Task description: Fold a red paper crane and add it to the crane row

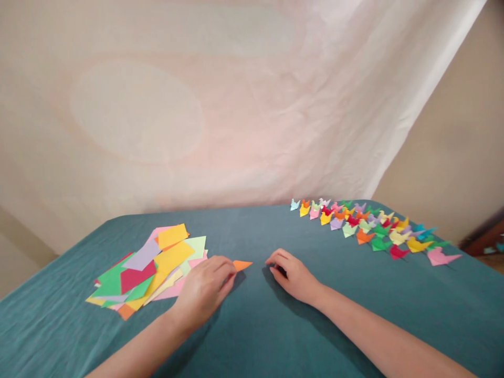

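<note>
My left hand [207, 289] rests on the teal tablecloth [255, 325] and pinches a small folded orange paper [241, 265], whose pointed tip sticks out to the right of my fingers. My right hand [293, 275] lies a little to the right of that tip, fingers curled loosely toward it and not touching the paper. Nothing shows in the right hand. Both forearms reach in from the bottom edge.
A loose pile of coloured paper sheets [149, 268] lies left of my left hand. Several small folded paper birds [370, 226] in many colours stand in rows at the table's far right. A pale cloth backdrop [220, 105] hangs behind the table.
</note>
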`<state>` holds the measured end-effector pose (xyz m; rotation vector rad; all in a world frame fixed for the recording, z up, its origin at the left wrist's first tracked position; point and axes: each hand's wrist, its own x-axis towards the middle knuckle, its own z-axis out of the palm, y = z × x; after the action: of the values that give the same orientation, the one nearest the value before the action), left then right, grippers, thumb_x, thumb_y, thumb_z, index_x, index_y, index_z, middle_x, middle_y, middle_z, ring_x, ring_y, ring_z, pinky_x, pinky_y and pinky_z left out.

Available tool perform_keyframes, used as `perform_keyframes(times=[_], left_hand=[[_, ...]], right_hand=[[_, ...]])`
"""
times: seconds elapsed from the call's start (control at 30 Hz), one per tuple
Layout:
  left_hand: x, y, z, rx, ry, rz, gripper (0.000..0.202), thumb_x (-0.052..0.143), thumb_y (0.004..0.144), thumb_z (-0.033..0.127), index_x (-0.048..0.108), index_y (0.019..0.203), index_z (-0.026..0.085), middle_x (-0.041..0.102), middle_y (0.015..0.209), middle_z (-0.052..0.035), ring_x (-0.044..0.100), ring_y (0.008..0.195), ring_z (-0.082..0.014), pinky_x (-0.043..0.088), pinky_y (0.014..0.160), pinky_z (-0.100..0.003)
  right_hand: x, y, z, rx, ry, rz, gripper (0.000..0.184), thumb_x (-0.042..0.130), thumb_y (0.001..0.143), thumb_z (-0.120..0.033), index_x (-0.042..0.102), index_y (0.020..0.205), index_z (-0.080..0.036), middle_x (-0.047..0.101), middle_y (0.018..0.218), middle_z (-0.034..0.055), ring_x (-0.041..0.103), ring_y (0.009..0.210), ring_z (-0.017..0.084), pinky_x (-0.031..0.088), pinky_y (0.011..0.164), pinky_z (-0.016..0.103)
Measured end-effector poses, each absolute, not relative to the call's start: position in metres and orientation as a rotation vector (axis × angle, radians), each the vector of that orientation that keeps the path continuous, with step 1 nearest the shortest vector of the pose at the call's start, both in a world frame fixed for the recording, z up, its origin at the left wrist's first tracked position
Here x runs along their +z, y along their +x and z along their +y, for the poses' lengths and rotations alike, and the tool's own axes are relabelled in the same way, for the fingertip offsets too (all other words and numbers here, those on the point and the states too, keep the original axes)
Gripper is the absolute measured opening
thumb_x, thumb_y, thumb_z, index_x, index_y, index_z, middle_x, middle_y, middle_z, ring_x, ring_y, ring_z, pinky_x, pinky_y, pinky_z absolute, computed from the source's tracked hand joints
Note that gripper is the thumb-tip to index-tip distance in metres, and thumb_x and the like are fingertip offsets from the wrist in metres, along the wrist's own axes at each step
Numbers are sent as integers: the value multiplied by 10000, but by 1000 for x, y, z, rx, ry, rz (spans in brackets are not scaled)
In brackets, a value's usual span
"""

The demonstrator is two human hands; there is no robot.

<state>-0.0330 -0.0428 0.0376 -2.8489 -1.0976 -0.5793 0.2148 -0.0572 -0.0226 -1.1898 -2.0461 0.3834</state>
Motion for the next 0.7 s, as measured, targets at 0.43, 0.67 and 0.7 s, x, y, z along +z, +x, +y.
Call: perform_keyframes(times=[0.43,0.67,0.7], left_hand=[[-2,16,-51,-482,-3000,-696,280,334,934,186,595,834,177,622,761,-49,598,735,-152,461,690,-280],[-6,10,-48,-717,-3114,-761,199,398,919,204,594,921,174,664,865,-41,626,805,-146,480,735,-254],[-6,9,-48,-752,-3131,-784,188,409,916,205,593,925,171,668,882,-41,627,810,-146,480,744,-254]], right_hand=[[-26,229,-52,401,-1183,-1841,264,414,783,-63,612,897,-196,608,838,38,575,779,163,458,703,287],[-10,217,-70,409,-973,-2173,192,537,789,-129,594,956,-204,615,906,59,550,850,196,426,782,352],[-9,215,-71,396,-968,-2208,179,550,789,-142,591,951,-204,615,912,59,548,847,197,421,781,356]])
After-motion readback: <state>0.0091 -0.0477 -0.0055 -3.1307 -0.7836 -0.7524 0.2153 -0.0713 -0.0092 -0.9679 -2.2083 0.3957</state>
